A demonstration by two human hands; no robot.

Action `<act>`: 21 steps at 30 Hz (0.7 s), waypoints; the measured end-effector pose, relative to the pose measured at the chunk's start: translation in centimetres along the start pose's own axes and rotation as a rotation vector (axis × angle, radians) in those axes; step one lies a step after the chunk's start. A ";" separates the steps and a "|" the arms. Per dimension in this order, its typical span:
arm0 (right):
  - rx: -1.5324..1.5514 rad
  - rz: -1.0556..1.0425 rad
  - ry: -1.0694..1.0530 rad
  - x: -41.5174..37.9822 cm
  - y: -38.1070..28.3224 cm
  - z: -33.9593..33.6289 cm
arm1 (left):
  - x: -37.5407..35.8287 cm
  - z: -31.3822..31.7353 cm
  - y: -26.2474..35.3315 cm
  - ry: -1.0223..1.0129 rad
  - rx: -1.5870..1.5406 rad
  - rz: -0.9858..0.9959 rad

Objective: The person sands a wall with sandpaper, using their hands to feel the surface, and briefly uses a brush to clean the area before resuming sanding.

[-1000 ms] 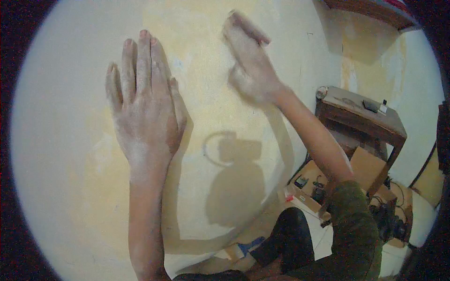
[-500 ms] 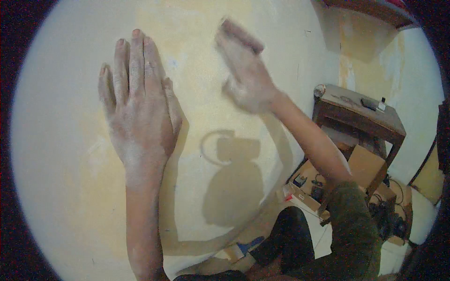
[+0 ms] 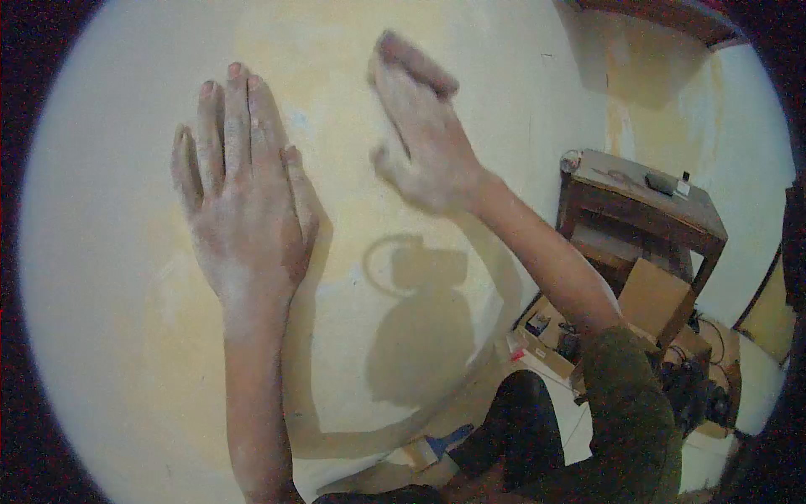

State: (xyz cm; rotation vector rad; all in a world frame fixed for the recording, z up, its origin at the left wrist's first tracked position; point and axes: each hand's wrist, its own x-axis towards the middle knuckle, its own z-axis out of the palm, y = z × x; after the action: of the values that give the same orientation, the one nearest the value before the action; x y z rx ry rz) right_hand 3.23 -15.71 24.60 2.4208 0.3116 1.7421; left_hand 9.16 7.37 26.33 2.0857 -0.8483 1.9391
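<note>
Dusty with pale powder, my left hand (image 3: 250, 189) lies flat on the cream and yellow wall (image 3: 336, 168), its fingers stretched upward and nothing in it. To its right, my right hand (image 3: 432, 151) presses a brownish-grey sanding block or pad (image 3: 417, 65) against the wall. The fingers reach over the block, and the thumb sticks out to the left. The hand and block are slightly blurred. A shadow of my head falls on the wall between and below the hands.
A wooden table (image 3: 638, 185) with small items stands at the right. Beneath it are cardboard boxes (image 3: 655, 294) and dark cables. A wide brush with a blue handle (image 3: 449, 438) lies near my knee (image 3: 529, 403). A shelf (image 3: 672, 18) juts out at the upper right.
My right hand has moved slightly left with the block. My left hand has shifted a little down and left along the wall.
</note>
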 end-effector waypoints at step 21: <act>-0.099 -0.038 -0.050 -5.2 -2.7 1.8 | -0.2 0.6 0.4 -0.022 0.001 -0.001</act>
State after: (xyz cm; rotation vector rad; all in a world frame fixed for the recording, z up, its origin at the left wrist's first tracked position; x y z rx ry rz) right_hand 3.11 -14.42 18.61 2.3685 0.2568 1.6388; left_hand 9.41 6.78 25.97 2.1107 -0.8509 1.9201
